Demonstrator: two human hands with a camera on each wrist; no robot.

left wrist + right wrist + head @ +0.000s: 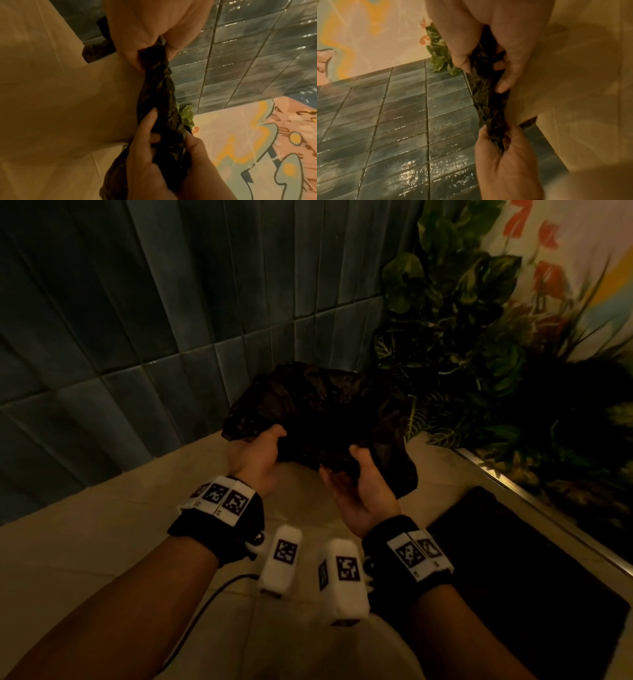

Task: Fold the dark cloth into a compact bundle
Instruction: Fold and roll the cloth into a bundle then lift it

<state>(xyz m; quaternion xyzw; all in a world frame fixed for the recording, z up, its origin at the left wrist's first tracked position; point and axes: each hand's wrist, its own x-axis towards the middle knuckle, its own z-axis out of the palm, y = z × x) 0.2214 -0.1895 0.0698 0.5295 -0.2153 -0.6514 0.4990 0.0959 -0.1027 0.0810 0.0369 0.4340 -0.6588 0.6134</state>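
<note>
The dark crinkled cloth [325, 409] is held up over a beige counter [102, 542], bunched between both hands. My left hand [270, 446] grips its near left edge, thumb on top. My right hand [356, 470] holds the near right part from below, palm up. In the left wrist view my left hand [150, 54] pinches the cloth [159, 92], which runs down as a narrow band to the right hand [163, 151]. In the right wrist view the right hand [488, 67] clasps the cloth [489, 105], and the left hand [498, 143] pinches its other end.
A blue-grey tiled wall [137, 320] stands close behind the counter. Leafy plants [462, 337] fill the right corner under a painted wall [565, 251]. A dark flat mat [513, 559] lies at the right beside a metal strip [534, 498]. A black cable [212, 597] runs below my left wrist.
</note>
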